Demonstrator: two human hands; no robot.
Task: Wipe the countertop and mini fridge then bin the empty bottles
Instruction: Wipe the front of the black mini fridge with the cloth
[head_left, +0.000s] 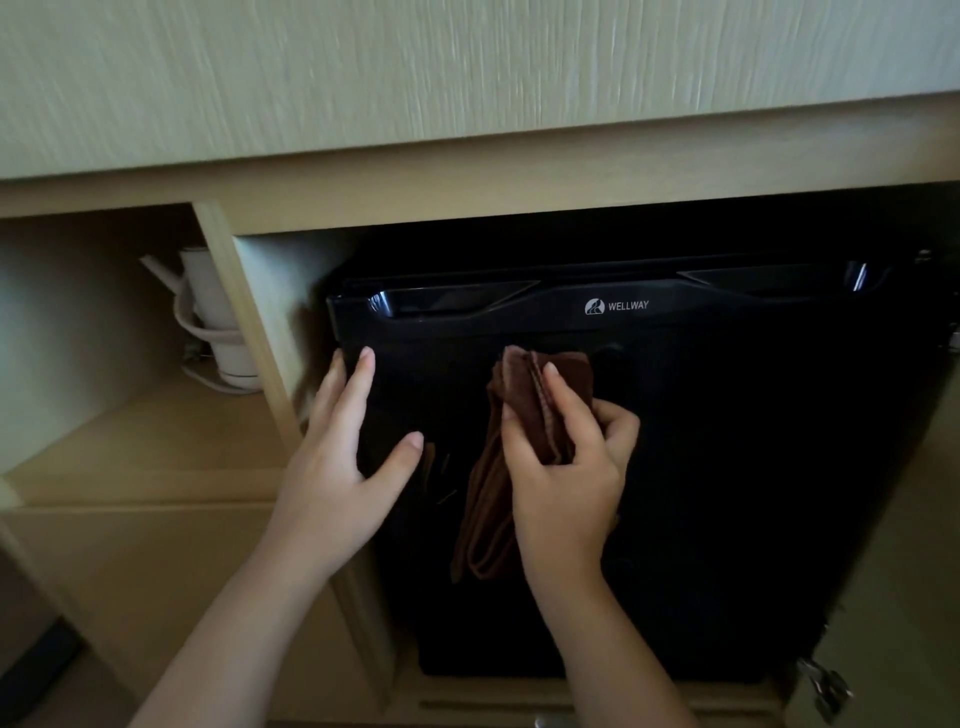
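The black mini fridge (727, 467) sits in its bay under the countertop (467, 78). At the door's upper middle the right hand (566, 483) pinches a bunched brown cloth (485, 525), seemingly to wipe there. The left hand (343, 457), fingers spread flat, presses the door's left edge, likely to brace it. No bottles show.

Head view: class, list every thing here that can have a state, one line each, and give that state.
mini fridge: door shut, set in the cabinet niche.
cloth: bunched, held against the fridge door, lower end hanging.
right hand: fingers curled, gripping the cloth.
left hand: fingers straight, flat on the door's left edge.
kettle: upright on the left shelf, cord looped round it.
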